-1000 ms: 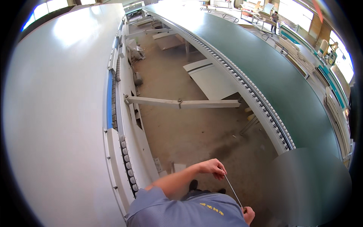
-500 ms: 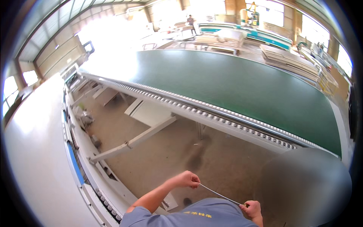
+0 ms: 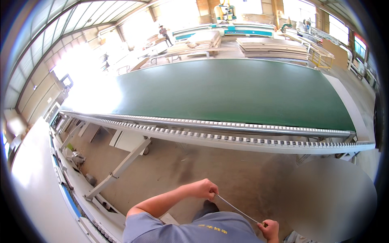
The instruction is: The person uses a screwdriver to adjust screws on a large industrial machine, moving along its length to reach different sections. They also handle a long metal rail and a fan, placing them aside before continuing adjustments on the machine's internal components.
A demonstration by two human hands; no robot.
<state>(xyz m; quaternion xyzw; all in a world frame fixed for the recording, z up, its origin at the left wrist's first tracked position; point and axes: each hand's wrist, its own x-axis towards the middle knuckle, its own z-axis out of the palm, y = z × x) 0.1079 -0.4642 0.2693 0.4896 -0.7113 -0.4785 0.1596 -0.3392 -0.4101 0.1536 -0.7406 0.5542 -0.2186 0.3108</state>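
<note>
A thin pale tape measure blade (image 3: 238,210) runs in a slight curve between my two hands, in front of my grey shirt. The fingers of my left hand (image 3: 205,188) are pinched on its far end. Low in the view, my right hand (image 3: 270,231) is closed around the tape measure's small, dark yellowish case (image 3: 265,224), mostly covered by the fingers. Both hands are over the floor, on the near side of a long table with a green belt top (image 3: 235,91), and touch neither it nor its white roller edge (image 3: 194,133).
On the left runs a long white-topped machine (image 3: 36,166), joined low down by a slanting beam (image 3: 117,172). A blurred dark oval (image 3: 328,198) covers the lower right. Board stacks (image 3: 272,49), a teal-and-white machine (image 3: 243,30) and another person (image 3: 164,35) are at the back.
My view has turned to the right, so the green table lies more level and its right end shows. Both hands keep hold of the tape measure, its blade still drawn out.
</note>
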